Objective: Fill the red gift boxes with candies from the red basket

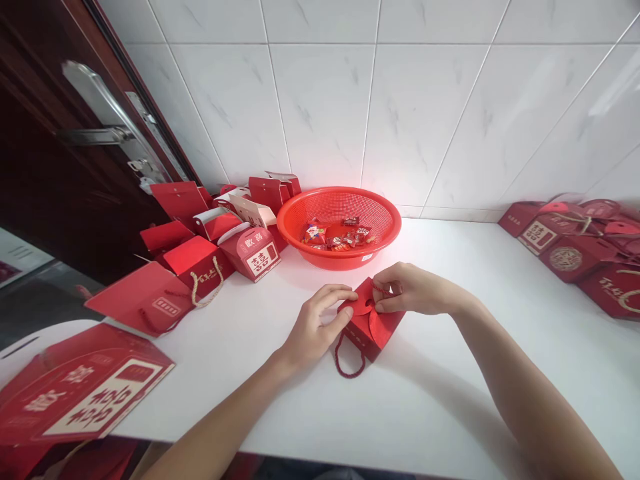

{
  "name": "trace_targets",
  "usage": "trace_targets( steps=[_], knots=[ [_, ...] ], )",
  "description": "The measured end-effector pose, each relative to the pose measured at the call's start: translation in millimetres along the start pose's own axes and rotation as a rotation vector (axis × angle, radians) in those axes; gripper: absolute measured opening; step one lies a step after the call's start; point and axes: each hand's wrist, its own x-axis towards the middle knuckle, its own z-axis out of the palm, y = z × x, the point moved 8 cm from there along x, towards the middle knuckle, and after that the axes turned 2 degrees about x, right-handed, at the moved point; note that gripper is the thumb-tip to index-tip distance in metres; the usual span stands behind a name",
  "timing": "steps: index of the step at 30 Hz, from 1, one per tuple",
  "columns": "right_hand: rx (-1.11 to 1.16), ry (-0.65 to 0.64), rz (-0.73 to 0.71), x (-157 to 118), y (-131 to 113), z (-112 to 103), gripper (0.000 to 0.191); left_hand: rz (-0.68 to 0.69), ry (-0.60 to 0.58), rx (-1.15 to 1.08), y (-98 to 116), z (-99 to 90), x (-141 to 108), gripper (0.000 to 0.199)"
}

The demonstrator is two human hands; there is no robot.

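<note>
A small red gift box [383,323] stands on the white table in front of me, its curved top flaps folded inward around a small hole in the middle. My left hand [320,319] grips its left side, fingers on a top flap and thumb along the near edge. On the far right side, my right hand [413,288] is closed in a pinch at the top, with a twisted dark red cord handle between its fingers. The near cord handle [349,373] hangs in a loop onto the table. What is inside the box is hidden.
Behind the box is a red plastic basket [340,259] holding several wrapped candies [337,240]. Several open red boxes [200,267] crowd the left, one large box [90,393] nearest. Closed red boxes [570,257] are grouped at right. A tiled wall [320,100] bounds the table.
</note>
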Motion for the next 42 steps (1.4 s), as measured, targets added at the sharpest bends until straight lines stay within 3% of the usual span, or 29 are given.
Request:
trace_targets(
  steps=[5,15,21,26,30,42],
  knots=[
    [-0.108,0.004,-0.029,0,-5,4,0.007,0.005,0.002,-0.004,1,-0.2,0,0.021],
    [0.025,-0.117,-0.157,-5,-12,9,0.019,0.026,0.004,-0.011,3,-0.3,1,0.021],
    [-0.027,-0.044,-0.069,-1,-10,12,0.014,0.038,0.000,-0.011,3,-0.1,1,0.021],
    [-0.109,0.003,-0.057,-2,-12,15,0.021,0.030,-0.013,-0.016,3,0.6,1,0.022],
    [-0.061,0.008,-0.039,-6,-11,10,0.004,0.029,-0.009,-0.017,3,0.0,1,0.021],
    [-0.156,0.059,0.008,-12,-9,-2,0.010,0.029,0.013,-0.006,1,-0.7,0,0.021]
  ],
)
